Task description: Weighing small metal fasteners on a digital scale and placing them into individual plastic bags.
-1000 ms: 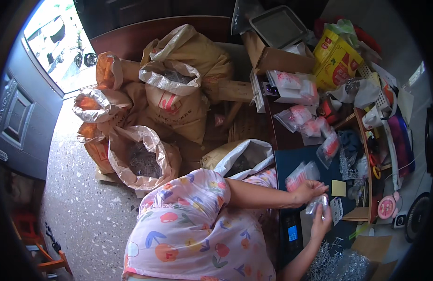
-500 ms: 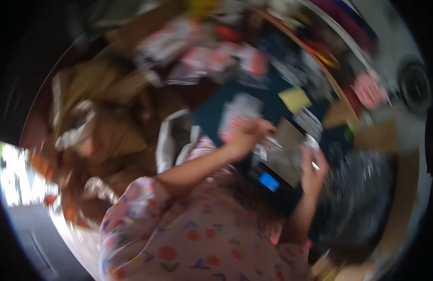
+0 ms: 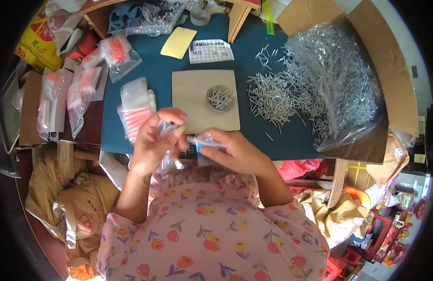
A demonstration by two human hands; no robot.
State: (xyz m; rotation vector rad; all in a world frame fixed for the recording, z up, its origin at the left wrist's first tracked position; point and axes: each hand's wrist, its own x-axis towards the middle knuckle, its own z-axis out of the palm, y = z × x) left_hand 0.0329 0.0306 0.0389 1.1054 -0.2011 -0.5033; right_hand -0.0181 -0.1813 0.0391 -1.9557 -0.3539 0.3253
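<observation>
In front of my chest, both hands are closed on a clear plastic zip bag. My left hand (image 3: 158, 140) pinches crumpled clear film between thumb and fingers. Close beside it, my right hand (image 3: 235, 151) grips the bag (image 3: 206, 158), whose lower part hangs below the fingers. What is inside the bag I cannot make out. Just beyond the hands lies a flat beige scale plate (image 3: 190, 86), its display mostly covered by my hands. A small round bowl (image 3: 210, 105) on it holds several silver nail-like fasteners (image 3: 220, 97).
Loose fasteners (image 3: 272, 96) spill from a large plastic bag (image 3: 343, 79) in an open carton (image 3: 399, 70) at right. Left of the scale lies a stack of red-striped zip bags (image 3: 136, 117). Beyond are a yellow note (image 3: 179, 42) and a paper slip (image 3: 212, 51).
The view has swung round and sharpened from heavy blur. My hands, apart over the scale before, are now close together at the table's near edge on the clear bag.
</observation>
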